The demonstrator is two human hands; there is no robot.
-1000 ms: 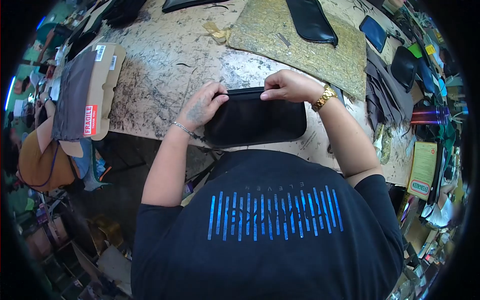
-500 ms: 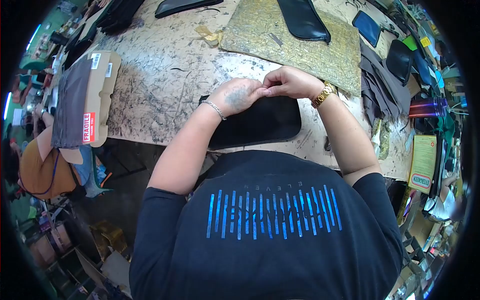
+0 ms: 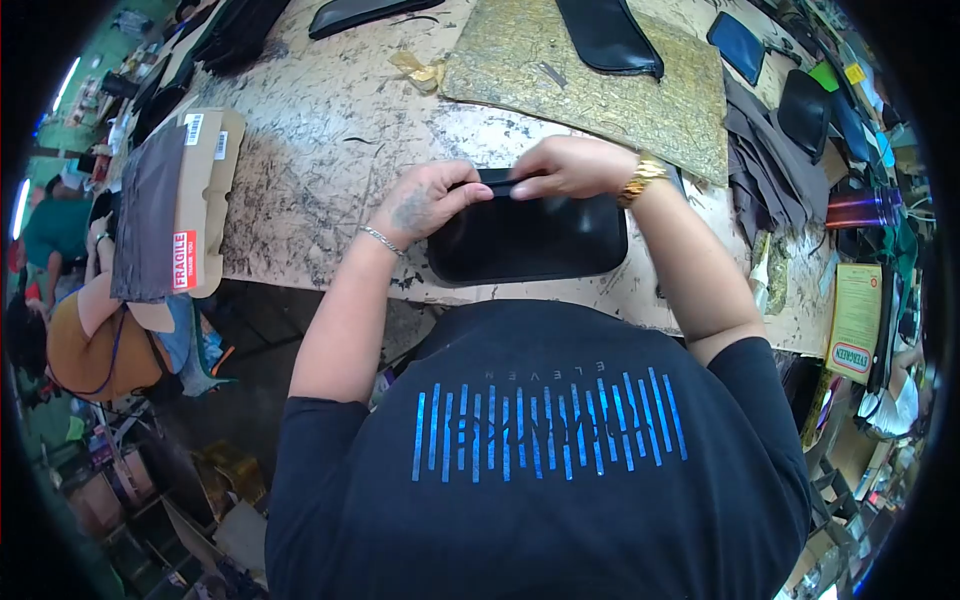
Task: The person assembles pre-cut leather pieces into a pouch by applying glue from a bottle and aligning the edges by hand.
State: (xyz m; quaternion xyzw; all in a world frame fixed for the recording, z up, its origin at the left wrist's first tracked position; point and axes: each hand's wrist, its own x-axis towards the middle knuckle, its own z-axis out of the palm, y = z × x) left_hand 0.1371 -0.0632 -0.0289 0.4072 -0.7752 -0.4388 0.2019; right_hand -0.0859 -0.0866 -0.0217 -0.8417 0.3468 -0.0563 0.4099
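A black leather-like pouch point(image 3: 530, 240) with rounded corners lies flat on the table, close to my chest. My left hand point(image 3: 430, 198) is closed on the left part of its far edge, thumb on top and fingers behind. To the right, my right hand point(image 3: 572, 168) pinches the same edge, its thumb and fingers close together and slightly blurred. A short stretch of raised black edge shows between the two hands. The fingertips behind the edge are hidden.
Beyond my hands lies a worn yellowish board point(image 3: 590, 110) with another black pouch point(image 3: 610, 40) on it. A carton with dark sheets point(image 3: 150, 215) stands at left. Grey cloth point(image 3: 770, 150) and a white-tipped bottle point(image 3: 760, 270) are at right. A seated person point(image 3: 110, 340) is at far left.
My hands, which met together above the pouch, have moved apart along its far edge. The pouch now lies straighter and slightly further right, with more of it showing.
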